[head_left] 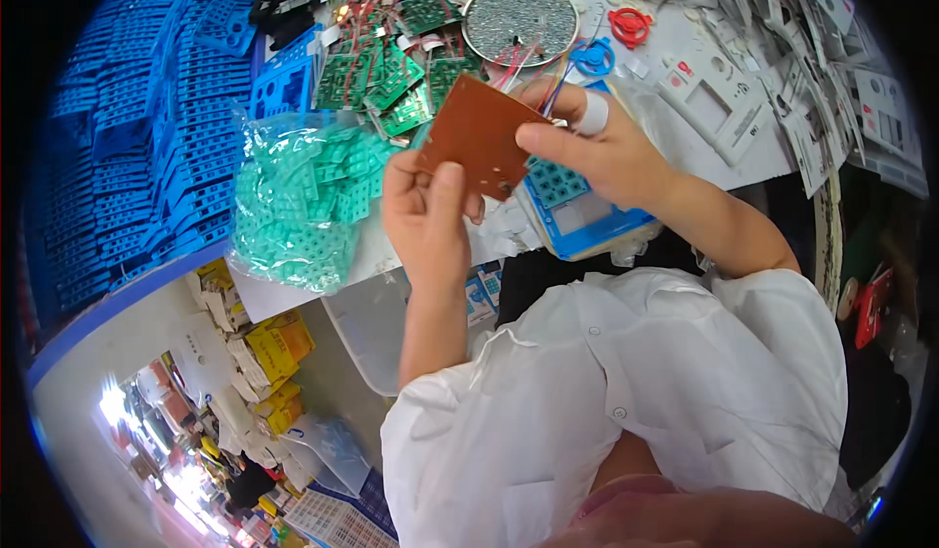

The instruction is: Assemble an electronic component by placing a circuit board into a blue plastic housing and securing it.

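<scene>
Well, a brown board [477, 137] spans left hand [430, 218] to right hand [611, 157] (seemingly pinched).

Flat, rectangular, reddish-brown circuit board [477, 132]: held aloft near the view's centre, tilted, corners askew; broad face visible, small pale spots near lower edge.

The brown board [479, 137] fills the gap between my left grip [430, 218] and right grip [611, 152]. Bare worktop [381, 245] leaves a narrow passage beside my left wrist, hemmed by the bag of green pieces [308, 196]. Ahead, heaped circuit boards [396, 77] block me; white panels [724, 98] crowd the right.
</scene>
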### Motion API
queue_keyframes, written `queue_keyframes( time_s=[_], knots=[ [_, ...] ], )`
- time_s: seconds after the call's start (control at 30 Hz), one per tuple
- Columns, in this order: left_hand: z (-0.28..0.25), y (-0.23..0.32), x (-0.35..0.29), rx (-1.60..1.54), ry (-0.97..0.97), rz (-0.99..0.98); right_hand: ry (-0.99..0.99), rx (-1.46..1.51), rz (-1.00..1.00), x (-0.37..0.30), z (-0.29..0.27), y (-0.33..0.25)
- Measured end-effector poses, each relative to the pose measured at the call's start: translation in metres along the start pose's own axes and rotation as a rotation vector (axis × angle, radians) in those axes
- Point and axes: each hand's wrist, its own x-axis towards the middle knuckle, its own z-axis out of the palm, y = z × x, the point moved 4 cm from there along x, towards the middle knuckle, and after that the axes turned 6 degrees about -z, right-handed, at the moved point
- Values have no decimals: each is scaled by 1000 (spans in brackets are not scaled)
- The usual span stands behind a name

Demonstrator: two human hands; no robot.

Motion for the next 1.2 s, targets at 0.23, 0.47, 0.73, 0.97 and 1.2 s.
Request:
queue_keyframes(
  time_s=[0.23, 0.47, 0.73, 0.97, 1.2],
  knots=[
    [11, 7, -3, 633, -256, 117, -163, -198, 208, 4, -20, -16],
    [-3, -8, -6, -252, -298, -397, -141, -89, 168, 2, -22, -24],
    [10, -25, -8, -283, 23, -350, -3, -37, 128, -15, -28, 0],
    [9, -34, -13, -107, -131, -284, -7, 27, 207, -3, -17, -10],
    [12, -38, -11, -230, 90, -156, 31, 334, 264, -12, -23, 19]
  ],
)
